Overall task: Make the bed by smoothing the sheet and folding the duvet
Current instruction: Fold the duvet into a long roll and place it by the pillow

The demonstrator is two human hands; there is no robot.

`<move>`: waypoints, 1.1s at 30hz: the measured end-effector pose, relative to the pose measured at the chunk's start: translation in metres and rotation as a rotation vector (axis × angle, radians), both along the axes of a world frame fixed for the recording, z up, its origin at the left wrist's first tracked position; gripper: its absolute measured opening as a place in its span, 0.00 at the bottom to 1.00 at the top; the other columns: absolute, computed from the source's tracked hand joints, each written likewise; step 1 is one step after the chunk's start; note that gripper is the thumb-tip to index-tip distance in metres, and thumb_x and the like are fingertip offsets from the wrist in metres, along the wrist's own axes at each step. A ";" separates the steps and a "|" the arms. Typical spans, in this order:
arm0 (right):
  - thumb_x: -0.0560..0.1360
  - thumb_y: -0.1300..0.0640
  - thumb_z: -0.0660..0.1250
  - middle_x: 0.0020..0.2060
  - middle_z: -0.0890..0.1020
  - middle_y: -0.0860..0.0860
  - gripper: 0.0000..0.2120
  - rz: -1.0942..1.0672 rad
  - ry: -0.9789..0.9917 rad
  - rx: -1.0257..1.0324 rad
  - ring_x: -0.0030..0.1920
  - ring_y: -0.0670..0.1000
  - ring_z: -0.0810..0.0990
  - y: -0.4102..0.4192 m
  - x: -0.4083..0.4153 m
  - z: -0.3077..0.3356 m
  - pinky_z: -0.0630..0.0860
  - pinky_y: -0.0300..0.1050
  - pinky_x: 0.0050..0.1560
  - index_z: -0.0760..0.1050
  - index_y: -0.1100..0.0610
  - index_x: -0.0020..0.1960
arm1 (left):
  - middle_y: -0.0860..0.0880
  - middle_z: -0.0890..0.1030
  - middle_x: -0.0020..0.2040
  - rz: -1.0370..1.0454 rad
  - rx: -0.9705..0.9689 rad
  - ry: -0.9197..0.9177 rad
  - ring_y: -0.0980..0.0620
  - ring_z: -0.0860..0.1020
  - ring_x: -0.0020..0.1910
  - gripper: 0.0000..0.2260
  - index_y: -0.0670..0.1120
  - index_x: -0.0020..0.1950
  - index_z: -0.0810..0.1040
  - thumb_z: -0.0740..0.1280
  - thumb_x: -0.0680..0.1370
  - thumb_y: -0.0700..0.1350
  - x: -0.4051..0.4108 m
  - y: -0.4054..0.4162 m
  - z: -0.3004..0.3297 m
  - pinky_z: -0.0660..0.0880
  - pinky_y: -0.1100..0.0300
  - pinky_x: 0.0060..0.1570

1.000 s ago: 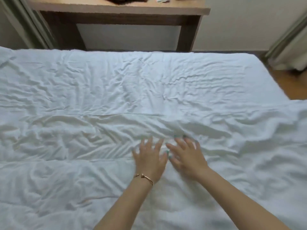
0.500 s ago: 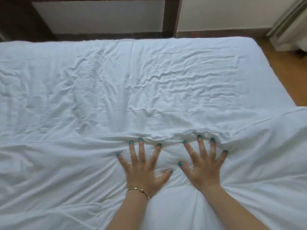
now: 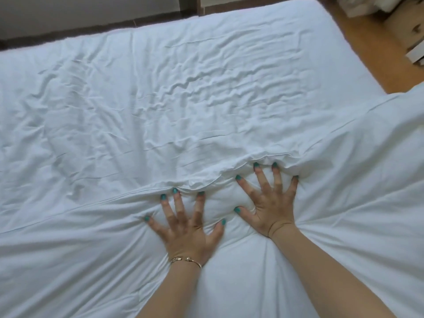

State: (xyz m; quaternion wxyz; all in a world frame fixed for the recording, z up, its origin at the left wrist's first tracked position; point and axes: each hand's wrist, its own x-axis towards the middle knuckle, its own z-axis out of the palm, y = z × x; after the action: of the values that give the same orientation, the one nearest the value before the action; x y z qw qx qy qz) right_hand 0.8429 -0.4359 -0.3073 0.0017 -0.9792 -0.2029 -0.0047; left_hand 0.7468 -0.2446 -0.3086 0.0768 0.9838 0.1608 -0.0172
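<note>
A white wrinkled sheet (image 3: 183,88) covers the far half of the bed. A white duvet (image 3: 80,260) lies over the near half, and its seamed edge runs across the middle and rises to the right. My left hand (image 3: 185,228), with a gold bracelet at the wrist, presses flat on the duvet with fingers spread, fingertips at the edge. My right hand (image 3: 270,203) presses flat beside it, a little farther forward, fingers spread and pushing the edge into a bunched ridge. Neither hand grips the cloth.
A dark table leg (image 3: 190,5) and a pale wall with dark skirting stand beyond the bed's far edge. Wooden floor (image 3: 367,42) shows at the upper right, with pale curtain cloth and a white object in that corner.
Both hands have slid forward across the duvet with fingers spreading, pushing its edge toward the far side. The right hand has gone farther ahead. My view has tilted down and closer.
</note>
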 end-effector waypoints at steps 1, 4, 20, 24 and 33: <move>0.71 0.26 0.50 0.75 0.62 0.51 0.33 0.000 -0.005 0.004 0.75 0.64 0.57 0.000 0.001 -0.001 0.48 0.77 0.65 0.58 0.35 0.74 | 0.39 0.57 0.76 -0.002 0.005 -0.003 0.33 0.53 0.75 0.39 0.58 0.76 0.59 0.60 0.67 0.71 0.000 0.000 -0.002 0.41 0.25 0.65; 0.71 0.26 0.49 0.75 0.63 0.51 0.33 0.015 -0.032 0.013 0.75 0.65 0.57 -0.001 -0.002 -0.001 0.48 0.78 0.66 0.59 0.35 0.74 | 0.40 0.56 0.76 0.000 0.026 -0.007 0.33 0.53 0.75 0.38 0.57 0.76 0.58 0.58 0.68 0.71 -0.002 -0.001 -0.008 0.39 0.26 0.65; 0.69 0.26 0.57 0.78 0.55 0.50 0.36 0.040 0.169 0.139 0.78 0.62 0.47 -0.002 0.003 0.004 0.41 0.75 0.68 0.56 0.34 0.75 | 0.39 0.59 0.75 -0.005 0.188 -0.062 0.33 0.56 0.74 0.36 0.55 0.76 0.58 0.53 0.71 0.70 0.003 -0.001 -0.010 0.40 0.26 0.66; 0.71 0.33 0.57 0.78 0.54 0.50 0.34 0.186 0.283 0.163 0.78 0.60 0.46 -0.023 0.008 0.047 0.39 0.72 0.68 0.55 0.36 0.75 | 0.40 0.61 0.74 0.049 0.177 0.036 0.34 0.58 0.73 0.37 0.56 0.74 0.59 0.41 0.72 0.74 0.002 -0.011 0.001 0.36 0.30 0.66; 0.74 0.30 0.50 0.77 0.58 0.44 0.28 0.358 0.019 -0.040 0.76 0.60 0.55 -0.272 0.115 0.069 0.45 0.73 0.68 0.56 0.31 0.74 | 0.44 0.74 0.68 0.074 -0.128 -0.239 0.38 0.69 0.69 0.23 0.53 0.63 0.77 0.58 0.73 0.60 0.043 -0.244 0.083 0.61 0.31 0.61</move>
State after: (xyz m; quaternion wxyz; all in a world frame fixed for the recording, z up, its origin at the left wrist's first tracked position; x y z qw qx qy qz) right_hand 0.9582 -0.7076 -0.2380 -0.0150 -0.9274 -0.3738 0.0091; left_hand 0.7900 -0.4881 -0.2258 0.1585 0.9654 0.1853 0.0929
